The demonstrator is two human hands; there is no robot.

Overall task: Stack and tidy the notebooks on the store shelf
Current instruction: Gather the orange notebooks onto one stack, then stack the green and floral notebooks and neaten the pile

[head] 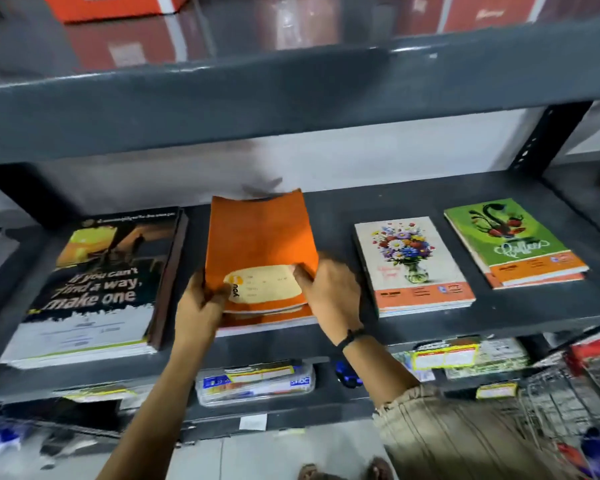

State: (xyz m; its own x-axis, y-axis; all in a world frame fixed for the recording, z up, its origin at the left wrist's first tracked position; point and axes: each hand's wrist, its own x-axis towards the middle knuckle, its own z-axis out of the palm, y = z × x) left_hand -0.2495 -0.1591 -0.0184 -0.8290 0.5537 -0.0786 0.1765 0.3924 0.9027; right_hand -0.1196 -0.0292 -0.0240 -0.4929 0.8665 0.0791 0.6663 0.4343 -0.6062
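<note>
An orange notebook (260, 233) with a cream label lies on top of a small orange stack (267, 318) in the middle of the dark grey shelf (430, 327). My left hand (201, 306) grips its near left corner, thumb on the cover. My right hand (329, 289) holds its near right edge. Left of it is a tall stack topped by a dark notebook with white lettering (97, 282). To the right sit a floral notebook stack (413, 265) and a green notebook stack (513, 240).
The upper shelf (291, 109) overhangs close above. Below are packaged stationery (257, 382), a blue item (349, 374) and yellow price tags (444, 356). A wire basket (575, 403) stands at the lower right. Orange boxes (118, 8) sit on top.
</note>
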